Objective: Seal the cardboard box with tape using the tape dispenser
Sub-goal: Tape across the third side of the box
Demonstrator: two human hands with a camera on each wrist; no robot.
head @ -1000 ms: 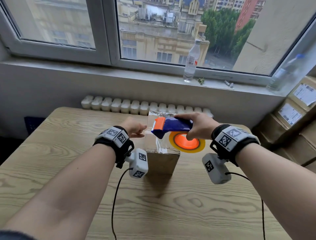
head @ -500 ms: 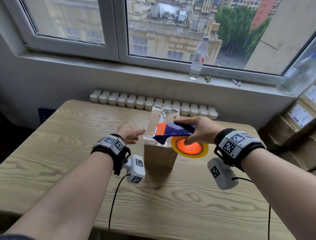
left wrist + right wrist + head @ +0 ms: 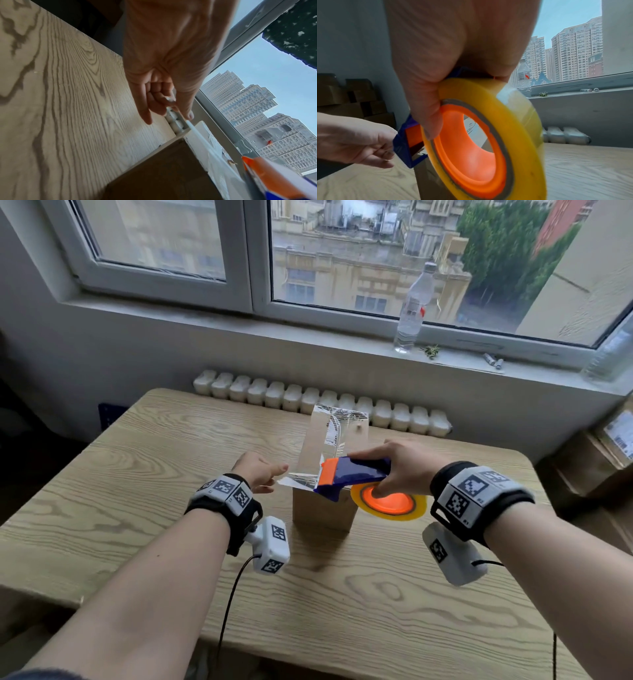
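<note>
Since a second ago, a longer strip of clear tape is being drawn out leftward from the tape dispenser, and the left hand is being carried further from the box's left edge. On the wooden bench the cardboard box is being kept upright near the middle, its top already glossy with tape. Above its near top edge the blue and orange dispenser is being gripped by the right hand, fingers laid over the frame and the thumb tucked into the orange core of the yellowish tape roll, which is being held out past the box's right side. The free end of the strip is being pinched between the thumb and fingers of the left hand, just left of the box, with the tape stretched level between both hands. On the windowsill behind, a plastic bottle is being left standing.
</note>
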